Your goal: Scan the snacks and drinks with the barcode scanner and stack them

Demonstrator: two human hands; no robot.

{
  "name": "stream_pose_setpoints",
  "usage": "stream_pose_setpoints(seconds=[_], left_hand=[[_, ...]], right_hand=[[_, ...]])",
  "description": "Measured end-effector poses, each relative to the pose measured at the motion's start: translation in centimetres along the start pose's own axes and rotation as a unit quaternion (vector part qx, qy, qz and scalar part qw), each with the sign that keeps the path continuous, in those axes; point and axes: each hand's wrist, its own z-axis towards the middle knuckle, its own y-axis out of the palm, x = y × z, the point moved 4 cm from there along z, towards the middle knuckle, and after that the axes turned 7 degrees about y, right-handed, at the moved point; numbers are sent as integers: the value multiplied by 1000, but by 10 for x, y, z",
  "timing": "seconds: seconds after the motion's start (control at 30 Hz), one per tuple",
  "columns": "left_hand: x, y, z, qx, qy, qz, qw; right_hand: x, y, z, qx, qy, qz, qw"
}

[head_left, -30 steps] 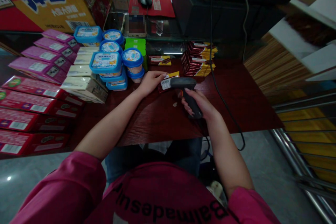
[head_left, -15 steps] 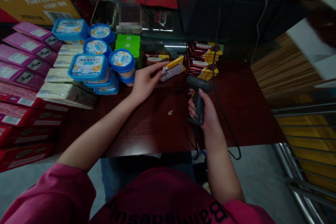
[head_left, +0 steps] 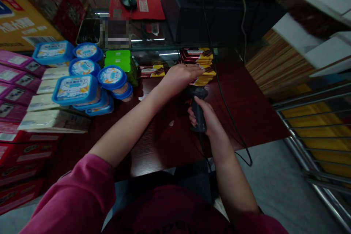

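Note:
My left hand reaches over a stack of chocolate bars in red and yellow wrappers, fingers stretched out across the top bars and hiding part of them. A handheld barcode scanner is gripped by my right hand, its head just below the stack and its cable trailing toward the table's front edge. To the left of my left hand, one chocolate bar lies flat beside a green box.
Blue-lidded tubs, pale packs, purple boxes and red boxes crowd the left. Behind stand a mouse on a red pad and a dark machine. A black cable crosses the table; a wire rack is at right.
My left hand has moved right from the wrapped bar it held to the stack; that bar no longer shows in its fingers. The scanner stays in my right hand. The view has shifted.

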Motion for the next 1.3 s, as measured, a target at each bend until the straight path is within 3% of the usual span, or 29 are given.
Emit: stream_pose_setpoints(seconds=[0.17, 0.27, 0.37, 0.57, 0.73, 0.93, 1.1, 1.2, 1.3], left_hand=[[-11, 4, 2, 43, -12, -50, 998], [-14, -11, -25, 124, -44, 7, 991], [-32, -25, -63, 195, -120, 95, 969], [-74, -14, -98, 215, -205, 141, 944], [-81, -7, -103, 186, -244, 150, 940], [-64, -6, -134, 123, -147, 147, 970], [-24, -2, -162, 57, -107, 163, 979], [4, -9, -176, 58, -109, 172, 977], [21, -23, -188, 113, -145, 163, 969]], right_hand=[[1, 1, 2, -10, -3, -10, 1000], [0, 1, 2, -23, -3, -16, 1000], [-1, 3, 1, -41, -5, -26, 999], [-1, 11, 4, -91, -22, -62, 994], [2, 11, 6, -109, -30, -63, 992], [0, 6, 4, -76, -36, -58, 995], [2, 9, 3, -69, -15, -69, 995], [2, 12, -1, -77, -23, -76, 994], [1, 15, -7, -105, -45, -85, 990]])
